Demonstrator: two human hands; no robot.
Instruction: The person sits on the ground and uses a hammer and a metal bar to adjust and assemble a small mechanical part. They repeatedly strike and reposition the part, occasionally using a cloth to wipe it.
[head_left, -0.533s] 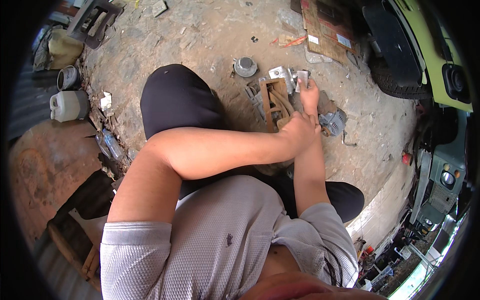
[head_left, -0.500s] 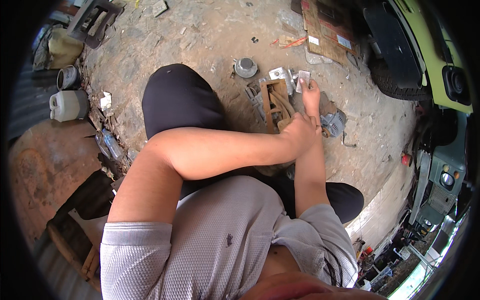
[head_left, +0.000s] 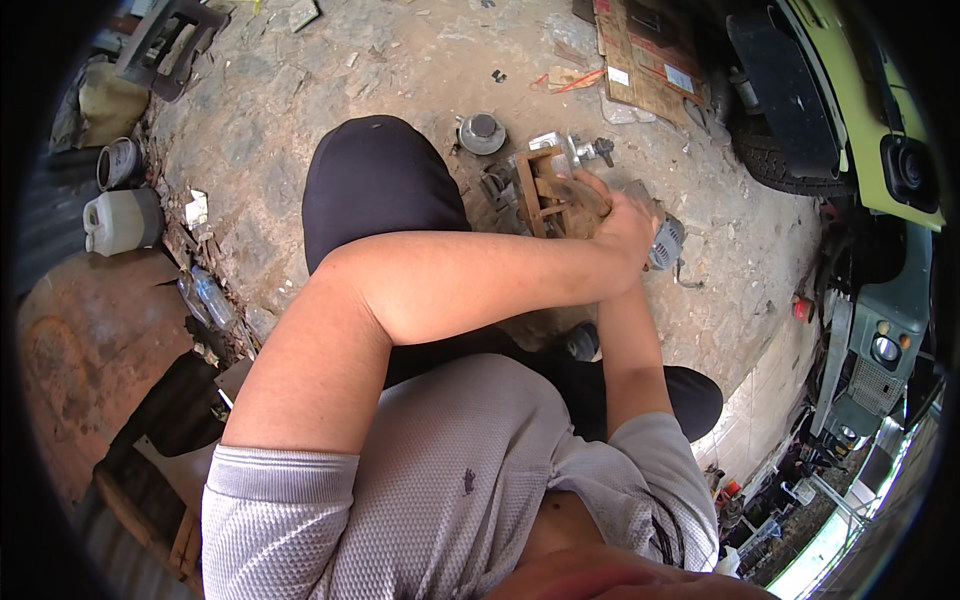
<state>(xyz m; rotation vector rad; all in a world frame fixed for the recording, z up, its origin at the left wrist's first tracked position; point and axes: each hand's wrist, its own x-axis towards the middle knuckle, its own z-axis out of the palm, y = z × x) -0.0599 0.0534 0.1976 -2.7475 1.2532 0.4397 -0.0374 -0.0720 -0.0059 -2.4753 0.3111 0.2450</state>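
Note:
My left hand (head_left: 628, 228) reaches across from the left, its fingers curled beside a small wooden frame (head_left: 527, 196). What these fingers hold, if anything, is hidden. Behind it my right hand is mostly covered; only my right forearm (head_left: 628, 335) shows clearly, crossing under the left wrist. A blurred greyish patch (head_left: 640, 192) lies by the fingers, too smeared to name. Inside the frame are brownish curved pieces (head_left: 582, 196). Just past it lies a silver metal part (head_left: 572, 148) with a dark knob-like end. An alternator-like grey part (head_left: 666, 243) sits right of my hands.
A round metal part (head_left: 481, 133) rests beyond the frame. Cardboard (head_left: 650, 60) lies at the far right near a green vehicle (head_left: 870, 100) and its tyre (head_left: 790, 165). On the left stand a white jerrycan (head_left: 122, 220), plastic bottles (head_left: 213, 298) and a rusty sheet (head_left: 90, 340).
My right hand, earlier stretched forward with a small pale flat block, has drawn back behind the left. My left hand has moved forward and right. The view has shifted slightly.

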